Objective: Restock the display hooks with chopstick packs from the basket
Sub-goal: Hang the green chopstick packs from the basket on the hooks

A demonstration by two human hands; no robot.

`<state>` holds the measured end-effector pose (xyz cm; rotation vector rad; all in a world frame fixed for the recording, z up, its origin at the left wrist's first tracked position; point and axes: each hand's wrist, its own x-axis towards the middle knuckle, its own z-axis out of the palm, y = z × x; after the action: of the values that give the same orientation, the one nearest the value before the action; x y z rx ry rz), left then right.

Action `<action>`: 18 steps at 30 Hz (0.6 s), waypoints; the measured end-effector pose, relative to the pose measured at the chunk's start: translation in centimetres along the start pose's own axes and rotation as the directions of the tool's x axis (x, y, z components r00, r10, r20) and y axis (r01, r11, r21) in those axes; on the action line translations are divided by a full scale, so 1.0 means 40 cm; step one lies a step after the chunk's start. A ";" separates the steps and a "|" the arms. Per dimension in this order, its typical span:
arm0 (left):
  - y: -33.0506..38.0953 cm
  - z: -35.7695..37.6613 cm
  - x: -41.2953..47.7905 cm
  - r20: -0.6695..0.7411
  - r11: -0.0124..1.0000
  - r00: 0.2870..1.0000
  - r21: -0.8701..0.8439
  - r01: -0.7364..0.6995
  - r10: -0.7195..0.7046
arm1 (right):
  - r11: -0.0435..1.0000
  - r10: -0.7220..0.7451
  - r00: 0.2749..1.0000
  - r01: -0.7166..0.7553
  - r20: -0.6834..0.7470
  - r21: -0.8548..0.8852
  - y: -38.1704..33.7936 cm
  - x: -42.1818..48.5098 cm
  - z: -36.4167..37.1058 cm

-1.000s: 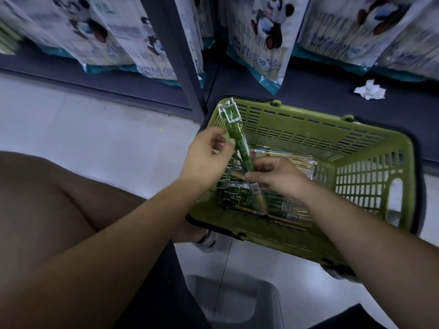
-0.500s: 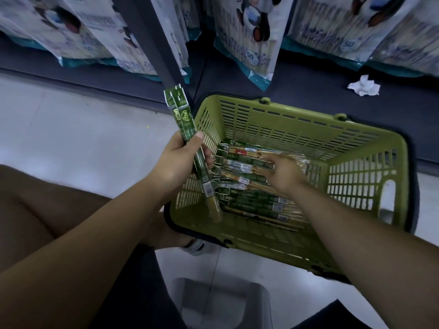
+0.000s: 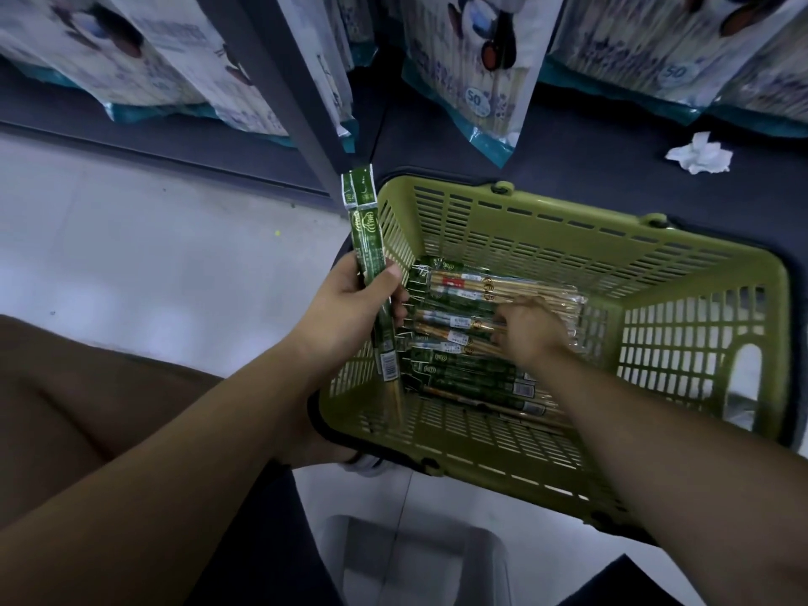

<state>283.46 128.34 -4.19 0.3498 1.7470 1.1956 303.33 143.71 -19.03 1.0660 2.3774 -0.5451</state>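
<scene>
Chopstick packs (image 3: 369, 255), two in green sleeves, are clamped upright in the grip of the left hand (image 3: 350, 308) at nine o'clock of the basket (image 3: 568, 238). The right hand (image 3: 529, 330) is laid on the loose pile (image 3: 459, 373) inside, at three o'clock of the left; whether its grip is closed cannot be told.
</scene>
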 end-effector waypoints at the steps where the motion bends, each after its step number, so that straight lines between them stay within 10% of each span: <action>1: -0.002 0.000 0.000 0.008 1.000 1.000 -0.005 0.005 -0.005 | 1.000 0.004 1.000 -0.004 0.003 0.001 0.005 -0.001 -0.002; 11: -0.016 0.019 -0.010 -0.030 0.987 0.990 -0.089 0.133 -0.136 | 0.947 0.048 0.998 -0.032 -0.042 0.320 0.016 -0.064 -0.053; 18: -0.011 0.051 -0.017 -0.099 0.953 0.966 -0.215 0.211 -0.237 | 0.445 -0.040 0.998 -0.021 0.043 0.895 -0.100 -0.166 -0.146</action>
<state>285.61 128.80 -4.33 -0.0462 1.6989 1.2360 302.62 140.47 -9.93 1.3794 1.9452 -1.9801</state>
